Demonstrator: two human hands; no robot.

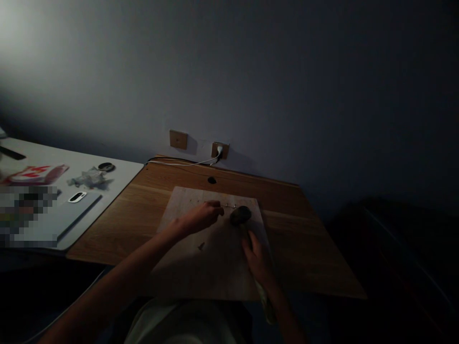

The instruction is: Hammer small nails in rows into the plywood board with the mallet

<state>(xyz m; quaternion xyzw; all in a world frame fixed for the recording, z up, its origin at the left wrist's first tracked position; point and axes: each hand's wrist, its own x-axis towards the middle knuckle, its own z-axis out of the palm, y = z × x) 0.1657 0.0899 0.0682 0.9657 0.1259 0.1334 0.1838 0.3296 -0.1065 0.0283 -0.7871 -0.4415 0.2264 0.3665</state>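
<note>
A pale wooden board (190,267) lies on the brown wooden desk (308,248) in front of me. My left hand (203,216) rests on the board's far part, its fingers pinched together near a row of small nails (229,206); what they hold is too small to name. My right hand (257,260) is closed round the handle of a mallet whose dark head (240,215) sits just right of the left fingertips. A small loose nail (201,246) lies on the board between my arms.
A white table (118,174) adjoins on the left with a closed laptop (60,220), a red packet (34,174) and small items. On the wall behind are a plate (178,139) and a socket (220,150) with a white cable. Dim light; dark furniture at right.
</note>
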